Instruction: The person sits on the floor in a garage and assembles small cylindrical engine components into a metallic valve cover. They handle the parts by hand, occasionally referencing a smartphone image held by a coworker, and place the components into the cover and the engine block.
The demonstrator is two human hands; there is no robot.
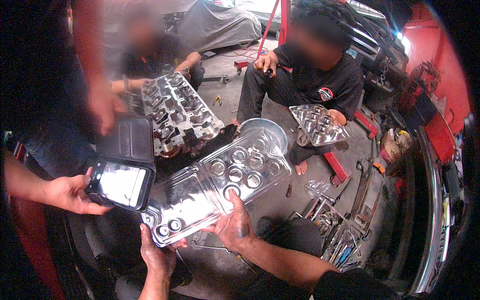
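Note:
A clear plastic clamshell tray lies opened flat, tilted, between my two hands. Cup-shaped metal parts, which look like valve tappets, sit in several round pockets of its right half. Two more metal cups rest in the lower left corner. My left hand grips that corner, thumb on the edge and fingers partly hidden underneath. Closed on the near edge, my right hand presses its thumb at a ring-shaped cup, its other fingers mostly beneath the plastic.
Another person's hand holds a phone over the tray's left end. Beyond stands an engine cylinder head, beside a basin. A seated person holds a second tray of cups. Loose tools lie at the right.

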